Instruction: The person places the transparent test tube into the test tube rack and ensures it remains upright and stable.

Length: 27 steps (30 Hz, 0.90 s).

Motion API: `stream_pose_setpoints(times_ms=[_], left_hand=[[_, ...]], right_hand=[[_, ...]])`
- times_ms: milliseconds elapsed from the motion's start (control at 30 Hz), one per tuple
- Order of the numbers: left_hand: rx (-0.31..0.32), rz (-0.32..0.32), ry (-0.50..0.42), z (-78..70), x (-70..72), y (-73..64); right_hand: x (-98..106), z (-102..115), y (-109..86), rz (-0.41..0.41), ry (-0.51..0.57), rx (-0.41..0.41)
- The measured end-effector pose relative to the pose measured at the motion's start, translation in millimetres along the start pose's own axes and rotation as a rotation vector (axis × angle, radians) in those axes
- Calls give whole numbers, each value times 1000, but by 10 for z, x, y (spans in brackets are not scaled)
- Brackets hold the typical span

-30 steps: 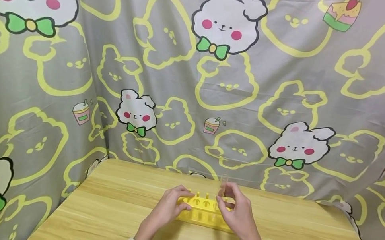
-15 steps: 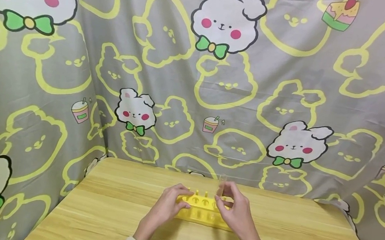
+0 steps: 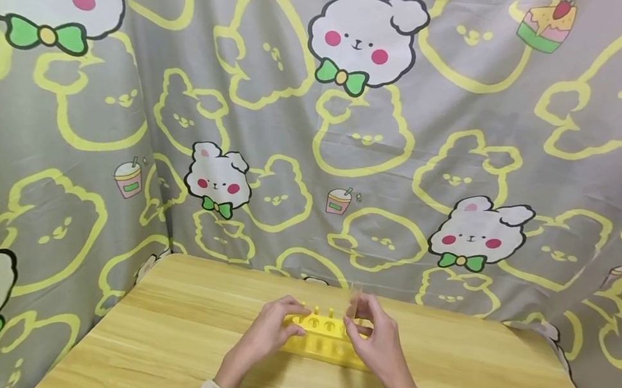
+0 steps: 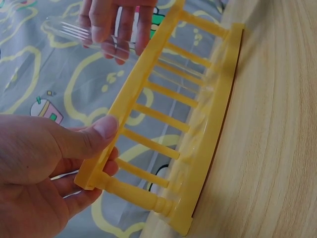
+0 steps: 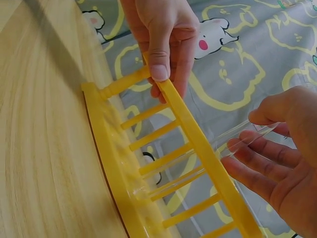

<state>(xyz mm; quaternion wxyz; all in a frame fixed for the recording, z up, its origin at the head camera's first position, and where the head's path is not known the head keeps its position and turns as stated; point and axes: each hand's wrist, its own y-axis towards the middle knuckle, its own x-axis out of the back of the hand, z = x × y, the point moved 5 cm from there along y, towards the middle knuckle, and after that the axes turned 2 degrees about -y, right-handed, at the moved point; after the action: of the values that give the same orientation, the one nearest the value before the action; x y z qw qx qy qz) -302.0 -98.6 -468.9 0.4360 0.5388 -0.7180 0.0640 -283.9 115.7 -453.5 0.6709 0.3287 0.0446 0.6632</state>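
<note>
A yellow test tube rack [image 3: 327, 346] stands on the wooden table, its upper bar with round holes. My left hand [image 3: 269, 330] grips the rack's left end, thumb on the upper bar and fingers beneath, as the left wrist view shows. A clear glass test tube [image 4: 69, 30] passes upright through a hole near the rack's right side, its lower part reaching toward the base. My right hand [image 3: 378, 335] holds the tube's upper part between thumb and fingers, just above the upper bar; in the right wrist view the thumb [image 5: 270, 109] lies along the glass.
The light wooden table [image 3: 166, 331] extends around the rack on both sides. Behind it and at the left and right hang grey curtains [image 3: 296, 127] printed with rabbits and yellow outlines, close to the table's back edge. Thin yellow pegs [image 3: 316, 311] rise behind the holes.
The head view has shifted slightly, so the hands, tube and rack appear a little further left. Their arrangement to one another looks the same.
</note>
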Motion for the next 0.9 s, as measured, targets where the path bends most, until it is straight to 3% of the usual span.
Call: stream_pose_setpoints(times_ms=[633,900], left_hand=[[-15,-11,15,-2,-25,-16],[-16,-12,11,18,-44,8]], right_hand=[[-25,-53,-39,-2,9,-26],[-18,-84,-12,-7,16,14]])
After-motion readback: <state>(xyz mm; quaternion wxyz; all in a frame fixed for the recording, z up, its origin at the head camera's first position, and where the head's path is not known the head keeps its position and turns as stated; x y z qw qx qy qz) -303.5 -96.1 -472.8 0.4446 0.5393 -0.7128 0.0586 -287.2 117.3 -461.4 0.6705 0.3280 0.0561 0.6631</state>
